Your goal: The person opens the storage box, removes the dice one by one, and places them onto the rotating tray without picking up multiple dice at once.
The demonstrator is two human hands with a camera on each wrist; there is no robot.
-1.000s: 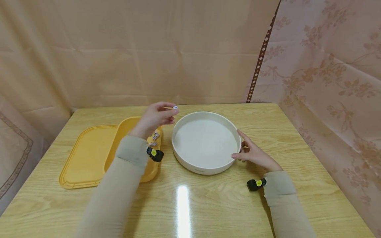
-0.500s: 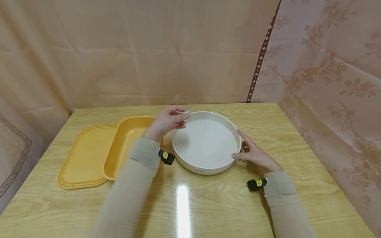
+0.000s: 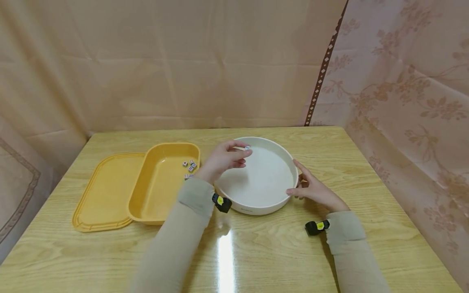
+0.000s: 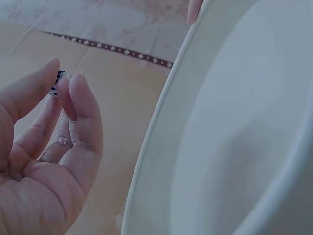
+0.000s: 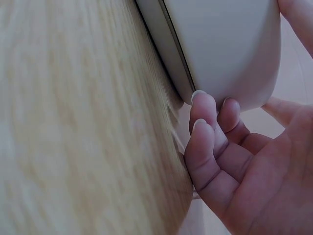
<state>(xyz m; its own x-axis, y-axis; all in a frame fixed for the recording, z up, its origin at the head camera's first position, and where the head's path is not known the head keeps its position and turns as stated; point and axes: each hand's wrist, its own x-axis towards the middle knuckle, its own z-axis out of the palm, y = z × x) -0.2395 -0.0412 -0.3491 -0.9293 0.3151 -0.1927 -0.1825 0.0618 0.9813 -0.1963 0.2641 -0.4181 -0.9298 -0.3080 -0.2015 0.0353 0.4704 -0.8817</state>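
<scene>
Between thumb and fingertips my left hand (image 3: 225, 159) pinches a small white die (image 3: 247, 148), above the back left part of a round white pan (image 3: 256, 211). In the left wrist view dark pips show on the die (image 4: 54, 91) in the left hand (image 4: 49, 161). My right hand (image 3: 316, 190) holds the pan's right side, thumb at the rim and fingers round the outer wall; the right wrist view shows the hand (image 5: 254, 166) with curled fingertips against the pan's wall (image 5: 230, 54). Several dice (image 3: 191, 167) lie at the right side inside a yellow container (image 3: 155, 183).
A flat yellow lid (image 3: 106, 195) lies left of the container, partly beneath its edge. Everything stands on a wooden table (image 3: 256, 256). Curtains (image 3: 165, 73) hang behind and at both sides. Black wrist cameras sit at both cuffs.
My left hand has moved right with the die, from beside the pan's left rim to above its inside. The dice in the container show again. My right hand has stayed at the pan.
</scene>
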